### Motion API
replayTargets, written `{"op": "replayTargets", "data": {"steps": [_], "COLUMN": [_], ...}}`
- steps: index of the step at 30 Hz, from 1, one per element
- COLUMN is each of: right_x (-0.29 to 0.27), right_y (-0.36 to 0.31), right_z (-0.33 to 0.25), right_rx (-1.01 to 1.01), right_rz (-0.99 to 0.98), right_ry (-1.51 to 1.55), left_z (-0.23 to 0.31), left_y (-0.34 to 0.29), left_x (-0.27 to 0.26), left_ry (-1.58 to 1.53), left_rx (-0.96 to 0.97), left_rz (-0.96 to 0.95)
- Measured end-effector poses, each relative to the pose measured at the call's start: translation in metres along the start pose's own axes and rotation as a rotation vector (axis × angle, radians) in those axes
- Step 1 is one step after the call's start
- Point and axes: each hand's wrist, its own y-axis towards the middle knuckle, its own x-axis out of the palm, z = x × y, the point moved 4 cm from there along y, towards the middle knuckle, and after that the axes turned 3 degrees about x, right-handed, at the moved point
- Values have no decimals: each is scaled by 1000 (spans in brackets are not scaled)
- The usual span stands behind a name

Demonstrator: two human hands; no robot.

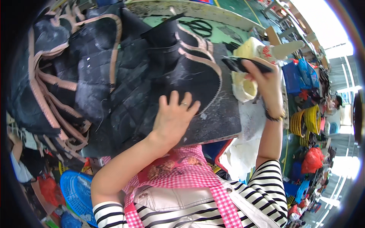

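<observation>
My left hand (175, 117), a ring on one finger, lies with its fingers spread on a black curved sheet piece (190, 79). That piece has a tan zigzag-cut strip along its upper edge. More black pieces with tan edging overlap just behind it. My right hand (264, 81) is raised at the right, its fingers closed round a long black brush-like tool (243, 65), whose exact kind is hard to tell. The tool is held above the dark work board (224, 117), beside a cream-coloured plastic container (244, 89) with an open mouth.
Black pieces with tan strips (45, 102) pile up on the left. Black-handled scissors (200, 27) lie at the back. A pale bottle with a long nozzle (287, 50) is at the right. A blue basket (76, 193) stands lower left; yellow baskets (311, 117) are far right.
</observation>
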Motion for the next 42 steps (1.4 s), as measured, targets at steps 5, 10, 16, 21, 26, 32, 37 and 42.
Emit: {"op": "replayTargets", "data": {"steps": [5,10,16,21,26,32,37,42], "right_x": [-50,-25,-35,103,102,68,65,83], "right_y": [-38,-70,-42,66,75,-79,-52,-100], "right_z": [43,75,54,-9,-6,31,11,2], "right_rx": [171,-119,292,22,-40,-335,-73,-368], "right_rz": [-4,216,-166,-472,-402,-22,155,-130], "right_ry": [-302,-363,402,164,-13,75,128,82], "left_z": [7,17,2,1,-2,1,-10,-13], "left_y": [1,4,-9,-7,-7,2,-6,-14], "left_x": [1,13,-3,-4,-4,1,-3,5], "left_ry": [-72,112,-130,-123,-171,-220,-235,-274], "left_rx": [-66,-125,-56,-48,-96,-97,-75,-22], "left_rz": [76,25,-24,-83,-70,-30,17,31]}}
